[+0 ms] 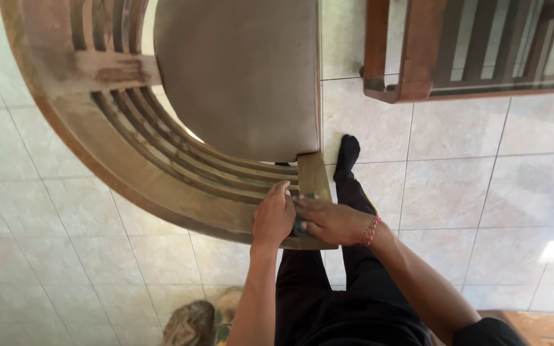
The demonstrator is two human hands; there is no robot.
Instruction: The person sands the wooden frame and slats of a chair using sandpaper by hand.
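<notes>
A curved wooden chair (129, 160) with slatted back and arms and a brown seat cushion (238, 70) stands in front of me. Both my hands are on the front end of its right arm (313, 176). My left hand (274, 216) lies on the rail with its fingers curled over the slats. My right hand (329, 221), a red bead bracelet at its wrist, presses flat on a small dark green pad (300, 225) that shows between the two hands. Most of the pad is hidden under my fingers.
A wooden table (411, 64) with a slatted, glass-covered top stands at the upper right. The floor is pale tile (482, 192). My black-clad leg and foot (347, 154) reach beside the chair. Brownish footwear (190, 323) lies at the bottom edge. A wooden corner (540, 323) shows at the bottom right.
</notes>
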